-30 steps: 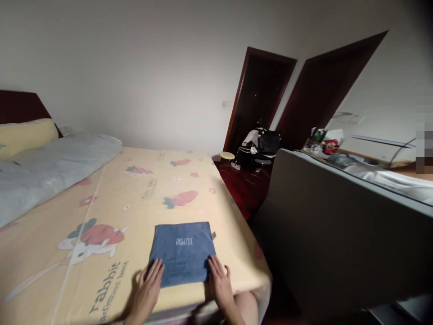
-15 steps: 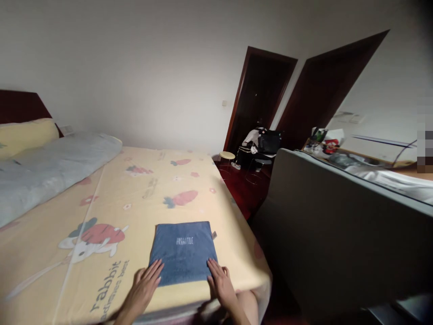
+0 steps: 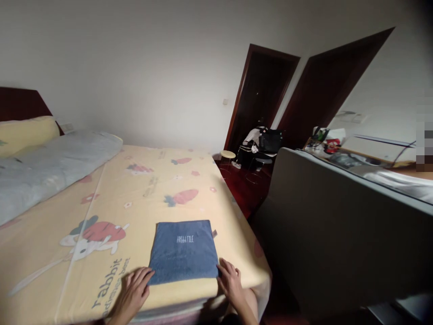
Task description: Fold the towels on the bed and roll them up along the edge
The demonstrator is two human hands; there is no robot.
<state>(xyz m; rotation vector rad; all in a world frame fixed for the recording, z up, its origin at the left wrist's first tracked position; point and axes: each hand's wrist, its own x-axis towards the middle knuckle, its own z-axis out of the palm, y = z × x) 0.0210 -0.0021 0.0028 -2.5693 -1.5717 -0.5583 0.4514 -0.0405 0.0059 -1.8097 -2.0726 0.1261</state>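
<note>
Half-curled, the left hand (image 3: 135, 286) and right hand (image 3: 231, 280) touch the blue cloth (image 3: 184, 255) at eight and four o'clock, any pinch unclear, and uneven tugging could crease it.

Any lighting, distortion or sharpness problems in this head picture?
Head view: lighting uneven, wall pale, floor dim; head view: doorframe slants, likely lens distortion; head view: right edge partly pixelated; head view: blue cloth clear in outline, its white lettering hard to read.
</note>
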